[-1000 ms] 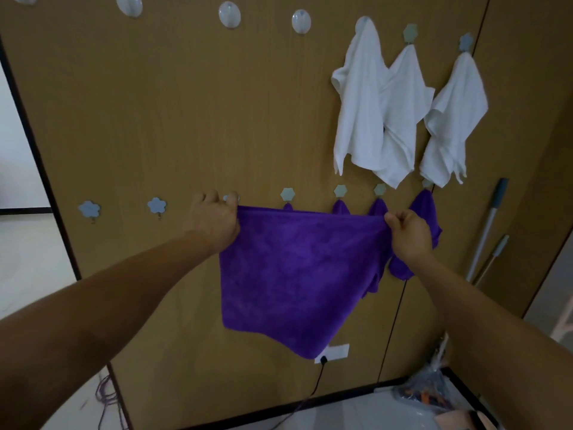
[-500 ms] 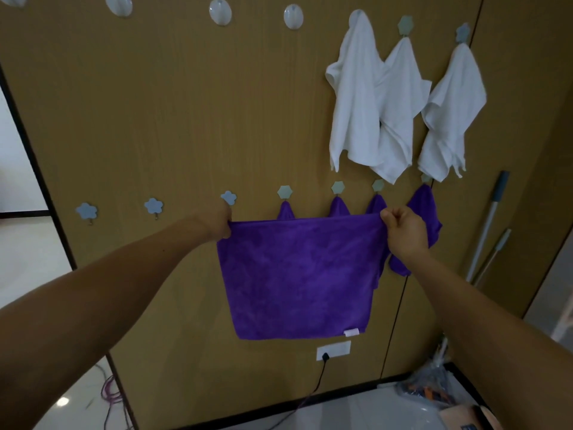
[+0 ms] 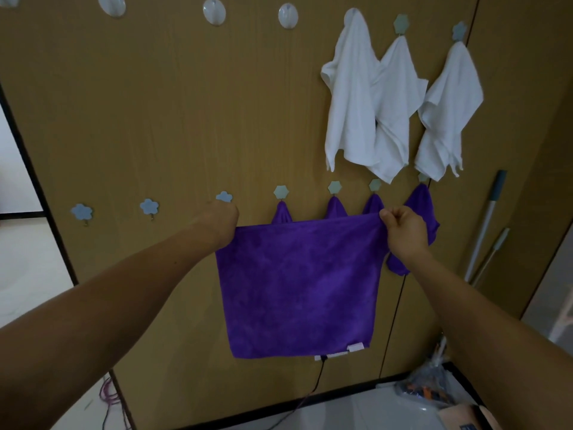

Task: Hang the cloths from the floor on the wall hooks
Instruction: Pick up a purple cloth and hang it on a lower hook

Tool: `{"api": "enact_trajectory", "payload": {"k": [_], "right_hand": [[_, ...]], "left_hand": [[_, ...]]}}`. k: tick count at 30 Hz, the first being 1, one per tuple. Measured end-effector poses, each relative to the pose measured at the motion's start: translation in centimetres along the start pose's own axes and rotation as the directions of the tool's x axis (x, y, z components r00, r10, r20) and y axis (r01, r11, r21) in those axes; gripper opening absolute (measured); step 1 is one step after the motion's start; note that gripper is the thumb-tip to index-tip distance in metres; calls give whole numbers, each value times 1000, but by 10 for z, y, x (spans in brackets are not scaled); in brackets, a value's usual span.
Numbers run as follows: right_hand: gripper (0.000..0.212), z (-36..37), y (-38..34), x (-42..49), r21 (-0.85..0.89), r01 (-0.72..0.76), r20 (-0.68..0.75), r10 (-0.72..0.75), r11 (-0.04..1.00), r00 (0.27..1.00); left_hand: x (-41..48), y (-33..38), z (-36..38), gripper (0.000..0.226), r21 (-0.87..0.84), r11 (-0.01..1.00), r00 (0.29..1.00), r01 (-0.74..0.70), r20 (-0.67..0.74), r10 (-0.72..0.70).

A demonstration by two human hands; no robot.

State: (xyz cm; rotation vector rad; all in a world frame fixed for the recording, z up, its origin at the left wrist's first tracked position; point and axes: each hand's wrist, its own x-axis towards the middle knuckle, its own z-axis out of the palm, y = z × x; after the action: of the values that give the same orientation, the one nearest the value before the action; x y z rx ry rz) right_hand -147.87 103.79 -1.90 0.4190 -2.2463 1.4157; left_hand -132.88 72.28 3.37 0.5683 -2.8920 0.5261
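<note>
I hold a purple cloth (image 3: 297,283) spread flat in front of the brown wall. My left hand (image 3: 221,223) grips its top left corner just under a blue flower hook (image 3: 224,197). My right hand (image 3: 403,232) pinches its top right corner. Behind the cloth, several purple cloths (image 3: 420,209) hang from the green hexagon hooks (image 3: 281,191) of the lower row. Three white cloths (image 3: 350,97) hang from hooks in the upper row at the right.
Two bare blue flower hooks (image 3: 149,206) sit on the wall to the left. Round clear hooks (image 3: 214,10) line the top. Two mop handles (image 3: 486,225) lean at the right. A wall socket with a black cable (image 3: 316,380) sits below the cloth. A plastic bag (image 3: 431,380) lies on the floor.
The cloth hung slanted with one corner drooping; it now hangs square and taut between both hands. My left hand has slid slightly down, below the blue flower hook.
</note>
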Motion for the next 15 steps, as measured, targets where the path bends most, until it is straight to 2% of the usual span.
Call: {"api": "enact_trajectory", "payload": {"k": [4,7,9,10,11,12,13,15], "right_hand": [[15,-1,1,0,-10,4,-13,-4,1000,1000],[20,-2,1,-1,-20,-10,-34,10,1000,999],[18,-5,3,0,-36,-20,-53,19,999,998],[18,-6,4,1,-34,-35,-64,33,999,997],[21,-7,5,1,-29,-52,-73,50,998,996],[24,-8,6,1,-22,-66,-80,64,998,995],[25,-9,7,2,-14,-73,-87,71,997,994],[26,-12,7,2,17,-78,-117,80,997,990]], "left_hand": [[2,1,5,7,92,995,997,48,-58,-42],[3,-2,12,13,89,992,987,86,-144,-72],[6,-9,16,12,-104,994,994,26,-99,-36],[8,-14,18,13,-292,956,998,-10,-63,-9],[7,-19,21,11,-505,863,1000,-11,-13,5],[4,-24,23,9,-692,722,999,17,38,13],[0,-27,26,8,-817,575,998,38,63,23],[-7,-32,34,9,-959,278,995,55,75,61]]}}
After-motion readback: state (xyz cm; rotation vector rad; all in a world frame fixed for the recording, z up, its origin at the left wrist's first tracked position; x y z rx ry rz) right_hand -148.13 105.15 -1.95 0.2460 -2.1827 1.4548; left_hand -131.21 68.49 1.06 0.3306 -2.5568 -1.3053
